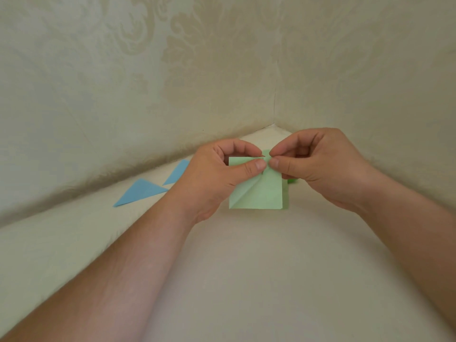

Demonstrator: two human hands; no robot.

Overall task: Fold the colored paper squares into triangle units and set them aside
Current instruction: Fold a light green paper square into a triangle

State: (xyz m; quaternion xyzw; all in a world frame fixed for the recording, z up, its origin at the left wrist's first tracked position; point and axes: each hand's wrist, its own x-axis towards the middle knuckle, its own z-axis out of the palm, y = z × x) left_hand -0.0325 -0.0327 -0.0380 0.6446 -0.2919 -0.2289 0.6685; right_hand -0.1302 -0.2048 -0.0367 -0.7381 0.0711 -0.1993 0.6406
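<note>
Green paper square [261,193], lifted off the surface, held in front of the far corner where the two walls meet. Diagonal crease running from its lower left corner up toward the pinch at the top edge. Upper portion looks partly folded over; exact flap layout hard to tell behind the fingers.

Left hand [217,174] pinching the top edge, thumb in front, index finger curled over from behind. Right hand [318,166] pinching the same top edge just beside it, thumb and index tips nearly touching the left thumb. Both grips closed on the paper, both at the top centre. Rest of the sheet hanging down and toward the camera from the pinch, so the sheet lies below both hands, neither hand clearly nearer. Likely step: aligning corners or pressing a fold at the top; judged mid-fold, unit not finished.

A bit of darker green paper [293,180] peeking out under the right hand, probably more sheets; too hidden to say.

Two blue folded triangles [142,192] set aside to the left, near the left wall, just beside each other.

Surface: cream cloth-covered worktop [246,280]. Walls: pale damask-pattern fabric [172,70] on both sides, seam at the corner.
</note>
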